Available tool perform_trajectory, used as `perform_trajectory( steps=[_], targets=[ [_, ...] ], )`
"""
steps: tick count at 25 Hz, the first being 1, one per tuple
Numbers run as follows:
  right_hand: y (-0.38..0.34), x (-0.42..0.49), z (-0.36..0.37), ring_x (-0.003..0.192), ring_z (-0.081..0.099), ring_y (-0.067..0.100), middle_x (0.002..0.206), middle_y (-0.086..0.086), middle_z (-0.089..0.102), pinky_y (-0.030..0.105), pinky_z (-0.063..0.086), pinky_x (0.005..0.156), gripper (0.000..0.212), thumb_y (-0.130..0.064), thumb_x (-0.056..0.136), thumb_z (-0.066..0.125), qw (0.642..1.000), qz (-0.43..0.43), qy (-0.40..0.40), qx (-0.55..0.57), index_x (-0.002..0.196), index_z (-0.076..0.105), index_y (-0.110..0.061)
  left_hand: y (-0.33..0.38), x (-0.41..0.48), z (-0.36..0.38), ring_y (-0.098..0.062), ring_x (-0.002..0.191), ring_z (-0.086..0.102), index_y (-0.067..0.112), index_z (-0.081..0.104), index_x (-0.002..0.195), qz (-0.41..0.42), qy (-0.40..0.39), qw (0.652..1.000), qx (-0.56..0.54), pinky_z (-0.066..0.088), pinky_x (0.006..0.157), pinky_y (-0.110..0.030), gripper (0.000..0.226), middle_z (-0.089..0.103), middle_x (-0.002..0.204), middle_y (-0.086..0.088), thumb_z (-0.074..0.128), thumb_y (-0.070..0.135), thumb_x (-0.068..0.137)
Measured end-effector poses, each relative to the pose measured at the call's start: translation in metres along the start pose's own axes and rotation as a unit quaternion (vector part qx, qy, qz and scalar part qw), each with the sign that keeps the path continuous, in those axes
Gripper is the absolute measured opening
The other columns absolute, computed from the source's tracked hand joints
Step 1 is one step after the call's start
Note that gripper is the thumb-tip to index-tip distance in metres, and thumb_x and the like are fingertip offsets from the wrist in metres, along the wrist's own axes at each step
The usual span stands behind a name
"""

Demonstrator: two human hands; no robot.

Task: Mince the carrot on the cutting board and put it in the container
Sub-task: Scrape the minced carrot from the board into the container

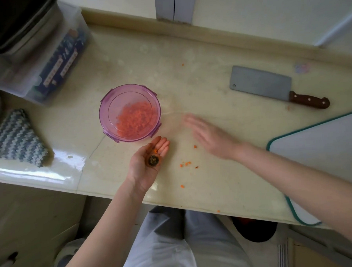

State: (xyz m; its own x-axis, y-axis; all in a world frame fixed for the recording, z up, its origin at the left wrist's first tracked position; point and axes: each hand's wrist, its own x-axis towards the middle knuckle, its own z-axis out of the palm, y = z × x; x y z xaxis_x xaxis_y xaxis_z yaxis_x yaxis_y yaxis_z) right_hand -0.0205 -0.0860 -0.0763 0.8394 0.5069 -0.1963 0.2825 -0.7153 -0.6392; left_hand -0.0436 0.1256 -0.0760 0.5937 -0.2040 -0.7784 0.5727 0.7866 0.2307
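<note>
Sweeping up is the step we judge to be in hand. Most of the minced carrot (136, 120) lies in the purple container (102, 102), while stray bits (186, 164) dot the surface (208, 74) near its front edge. Our left hand (147, 161) lies palm up just beside the container, fingers released, cradling the carrot stub (153, 160) and a few orange crumbs. Our right hand (210, 135) has its fingers stretched out, grasping nothing. It is blurred, so we cannot tell whether it touches the surface. To do this well, we should brush the bits into the open palm, tip only the mince into the container, and keep the stub back. The cleaver (260, 84) lies well apart, and the frame's right edge cuts off the cutting board (323, 156).
</note>
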Motion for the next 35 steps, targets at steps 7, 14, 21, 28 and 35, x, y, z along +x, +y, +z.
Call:
perform_trajectory(
  steps=[7, 14, 21, 28, 35],
  targets=[
    [0.047, 0.108, -0.058, 0.148, 0.004, 0.021, 0.159, 0.013, 0.007, 0.015, -0.003, 0.112, 0.048, -0.011, 0.104, 0.026, 0.988, 0.132, 0.051, -0.062, 0.150, 0.013, 0.000, -0.004, 0.026, 0.043, -0.035, 0.109, 0.054, -0.007, 0.055, 0.103, -0.024, -0.016, 1.000, -0.012, 0.042, 0.099, -0.043, 0.032, 0.061, 0.107, -0.023, 0.029, 0.010, 0.100],
    [0.047, 0.152, -0.065, 0.148, 0.004, 0.023, 0.159, 0.015, 0.003, 0.019, -0.002, 0.114, 0.056, 0.007, 0.097, 0.028, 0.987, 0.095, -0.015, -0.128, 0.150, 0.011, -0.001, -0.005, 0.040, 0.059, -0.036, 0.118, 0.049, -0.007, 0.056, 0.103, -0.054, -0.028, 0.998, -0.021, 0.037, 0.100, -0.044, 0.034, 0.057, 0.119, -0.020, 0.027, 0.011, 0.101],
    [0.021, 0.068, -0.022, 0.147, 0.004, 0.013, 0.160, 0.006, 0.006, 0.009, -0.009, 0.109, 0.062, 0.010, 0.094, 0.030, 0.994, 0.050, -0.009, -0.097, 0.151, 0.015, -0.006, -0.004, 0.038, 0.056, -0.035, 0.108, 0.053, -0.008, 0.055, 0.105, -0.061, -0.031, 0.997, -0.019, 0.037, 0.099, -0.046, 0.034, 0.064, 0.103, -0.024, 0.029, 0.014, 0.101],
    [-0.009, -0.041, 0.031, 0.142, 0.009, 0.007, 0.155, 0.007, 0.024, 0.011, -0.007, 0.114, 0.066, -0.043, 0.099, 0.008, 0.997, -0.023, -0.067, -0.033, 0.146, 0.031, -0.003, -0.009, 0.029, 0.046, -0.028, 0.077, 0.071, -0.009, 0.056, 0.102, -0.039, -0.033, 0.999, -0.001, 0.058, 0.072, -0.032, 0.030, 0.070, 0.087, -0.022, 0.030, 0.006, 0.098],
    [0.044, -0.071, -0.015, 0.145, 0.013, 0.010, 0.157, 0.005, 0.020, 0.006, 0.000, 0.111, 0.047, -0.010, 0.101, 0.036, 0.957, 0.226, 0.174, 0.059, 0.148, 0.027, -0.006, -0.039, 0.042, 0.074, -0.028, 0.081, 0.071, -0.005, 0.057, 0.105, -0.074, -0.073, 0.993, 0.060, 0.056, 0.076, -0.033, 0.031, 0.071, 0.092, -0.019, 0.029, 0.007, 0.099]
  ],
)
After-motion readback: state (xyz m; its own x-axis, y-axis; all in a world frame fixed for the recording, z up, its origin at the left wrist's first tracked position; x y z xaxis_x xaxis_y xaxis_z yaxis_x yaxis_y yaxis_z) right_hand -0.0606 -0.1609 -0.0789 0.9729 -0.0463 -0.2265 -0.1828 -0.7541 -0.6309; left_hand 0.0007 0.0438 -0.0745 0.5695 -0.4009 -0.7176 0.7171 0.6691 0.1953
